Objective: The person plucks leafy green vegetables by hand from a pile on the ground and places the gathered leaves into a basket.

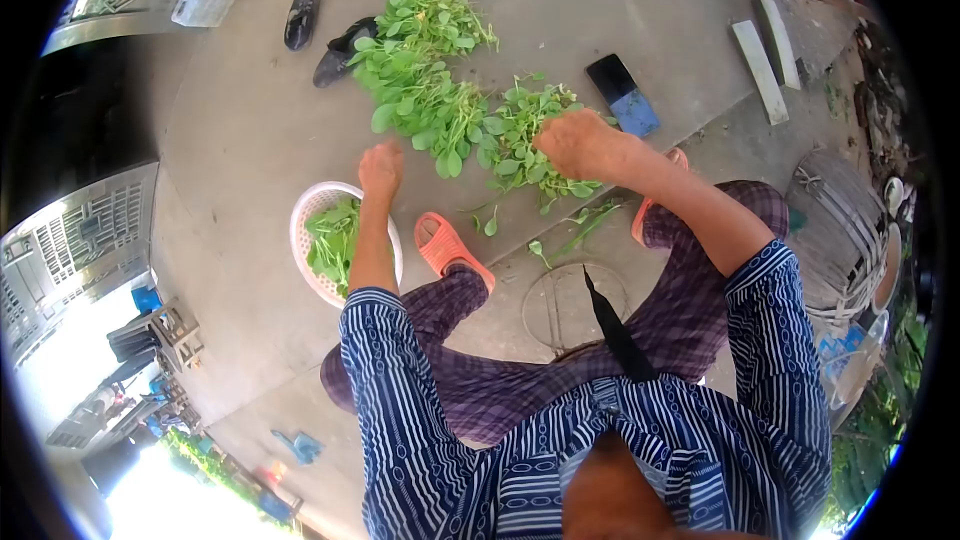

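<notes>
My right hand is closed at the edge of a heap of leafy greens on the concrete floor, its fingertips in among the stems. My left hand is curled closed in the air between the heap and a white plastic basket. Whatever its fingers hold, if anything, is hidden from above. Inside the basket lie some loose green leaves, partly covered by my left forearm. More greens stretch away in a thick row behind the heap.
A phone lies beyond my right hand. Dark shoes lie at the back left, one touching the greens. Two pale strips rest at the right, and a bound woven bundle stands nearer. My feet wear orange slippers. Stray leaves lie between them.
</notes>
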A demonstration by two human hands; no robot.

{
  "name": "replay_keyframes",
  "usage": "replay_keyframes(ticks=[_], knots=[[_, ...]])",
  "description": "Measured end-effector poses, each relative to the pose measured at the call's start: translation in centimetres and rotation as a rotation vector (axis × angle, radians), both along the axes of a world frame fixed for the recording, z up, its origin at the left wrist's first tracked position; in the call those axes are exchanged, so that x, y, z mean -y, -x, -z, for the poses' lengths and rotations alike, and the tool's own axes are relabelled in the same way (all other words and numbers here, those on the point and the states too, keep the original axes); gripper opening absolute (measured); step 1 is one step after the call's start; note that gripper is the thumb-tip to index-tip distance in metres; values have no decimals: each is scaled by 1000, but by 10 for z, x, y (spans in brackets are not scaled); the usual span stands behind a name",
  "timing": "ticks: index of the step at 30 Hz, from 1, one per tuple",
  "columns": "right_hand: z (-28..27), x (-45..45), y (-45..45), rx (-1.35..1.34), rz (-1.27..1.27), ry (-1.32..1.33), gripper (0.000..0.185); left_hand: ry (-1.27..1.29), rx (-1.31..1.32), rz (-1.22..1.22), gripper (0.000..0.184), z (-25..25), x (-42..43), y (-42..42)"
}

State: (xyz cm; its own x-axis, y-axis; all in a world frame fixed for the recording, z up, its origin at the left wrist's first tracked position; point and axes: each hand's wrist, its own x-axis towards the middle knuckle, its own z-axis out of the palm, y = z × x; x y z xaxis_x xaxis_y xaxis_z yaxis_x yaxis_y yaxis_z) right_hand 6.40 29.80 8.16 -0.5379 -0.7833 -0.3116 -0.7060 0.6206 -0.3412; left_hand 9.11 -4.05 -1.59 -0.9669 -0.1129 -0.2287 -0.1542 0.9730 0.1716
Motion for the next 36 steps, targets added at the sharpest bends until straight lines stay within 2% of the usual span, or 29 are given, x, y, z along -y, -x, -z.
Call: replay_keyframes(ticks=[1, 4, 6, 7, 9, 11, 13, 15, 16, 18, 19, 21, 22, 24, 25, 27, 32, 35, 36], knots=[[0, -2, -1, -22, -2, 16, 12, -162, -32, 29, 20, 11, -24, 7], [1, -3, 0, 10, -31, -88, 10, -238, -40, 90, 16, 38, -75, 16], [2, -4, 0, -4, -33, -60, 11, -123, -246, 50, 14, 54, -93, 16], [1, -5, 0, -23, -42, -22, 11, -132, -243, 53, 14, 62, -95, 14], [-1, -5, -2, -8, -35, -27, 11, 41, -234, -48, 17, 73, -100, 12], [-1, -6, -3, 11, -31, -24, 12, -51, -178, -80, 16, 78, -92, 15], [-2, -7, -2, 9, -42, -14, 12, -131, -130, -109, 17, 72, -77, 22], [-4, -5, -1, 14, -43, -38, 12, -445, 67, -320, 17, 61, -57, 31], [-6, -5, 0, 21, -46, -69, 12, -436, 57, -318, 17, 60, -43, 34], [-5, -5, 0, 2, -39, -40, 12, -821, 201, -586, 27, 50, -20, 37], [-5, -5, -1, -9, -32, -20, 12, -811, 192, -586, 27, 42, -14, 35], [-5, -6, -2, -17, -40, 16, 12, -1249, 232, -675, 29, 30, -1, 29], [-5, -7, -2, -20, -47, 38, 11, -1243, 226, -668, 29, 28, 2, 28], [-6, -7, -1, -12, -47, 15, 11, -1480, 246, -662, 29, 21, -1, 28], [-6, -8, -2, 5, -51, -13, 10, -1477, 247, -656, 29, 17, -6, 28], [-6, -13, -2, -4, -53, 15, 10, -1679, 59, -672, 26, 11, -17, 26], [-5, -13, 2, -50, -3, 55, 9, -1686, -18, -677, 32, -19, -28, 32], [-7, -5, 9, -11, 35, 21, 9, -1699, -28, -631, 34, -65, -42, 35], [-4, -1, 11, -57, 122, 158, 9, -1718, 6, -595, 35, -80, -48, 35]])
